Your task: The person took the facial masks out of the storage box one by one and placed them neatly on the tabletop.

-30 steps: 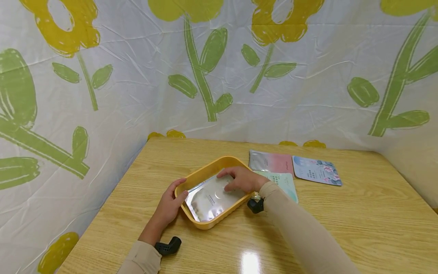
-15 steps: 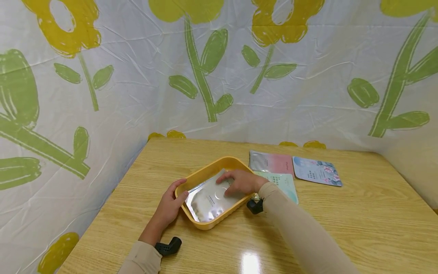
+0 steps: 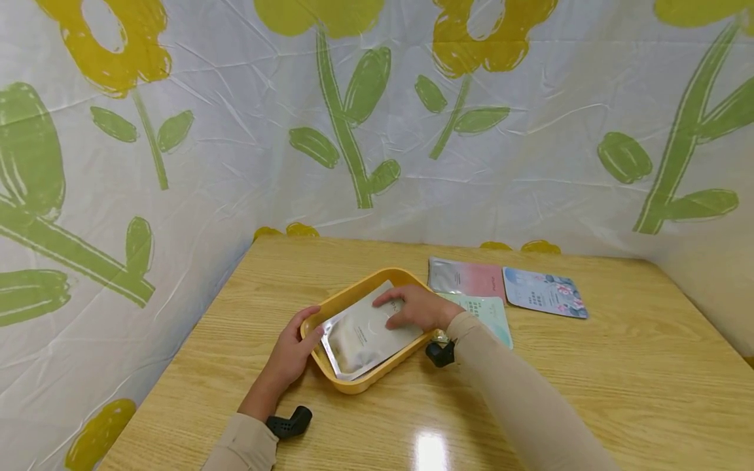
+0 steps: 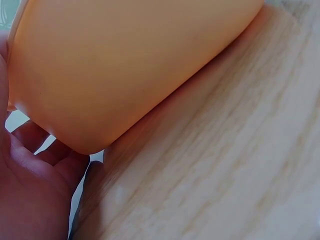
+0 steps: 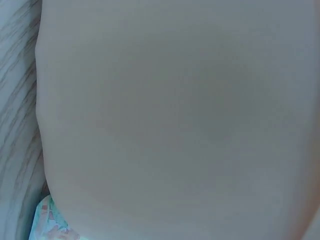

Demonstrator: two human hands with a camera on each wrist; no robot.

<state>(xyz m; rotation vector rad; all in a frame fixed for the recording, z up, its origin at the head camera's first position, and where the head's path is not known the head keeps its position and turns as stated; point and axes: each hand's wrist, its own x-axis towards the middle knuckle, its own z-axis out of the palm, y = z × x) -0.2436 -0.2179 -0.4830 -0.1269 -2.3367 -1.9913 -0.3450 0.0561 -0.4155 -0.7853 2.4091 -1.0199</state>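
A yellow-orange plastic tray [image 3: 352,387] stands at an angle on the table. My left hand [image 3: 291,350] grips its left end, thumb over the rim and fingers along the outside; the left wrist view shows the tray's outer wall close up. Inside lies a silvery-white flat sachet [image 3: 360,340], looking like a sheet mask packet. My right hand [image 3: 419,309] reaches over the tray's right side, its thumb and index finger spread apart and touching the sachet's top face. Its other fingers are hidden. A pale blurred surface fills most of the right wrist view.
Right of the tray lie a pink and silver sachet [image 3: 468,277], a blue floral sachet [image 3: 544,292] and a mint-green sachet [image 3: 493,317], partly behind my right wrist. A flower-printed cloth [image 3: 235,163] hangs behind the wooden table [image 3: 618,373].
The silvery-white sachet has shifted slightly inside the tray, its far corner now nearer the back rim. Both hands and the tray have stayed almost still.
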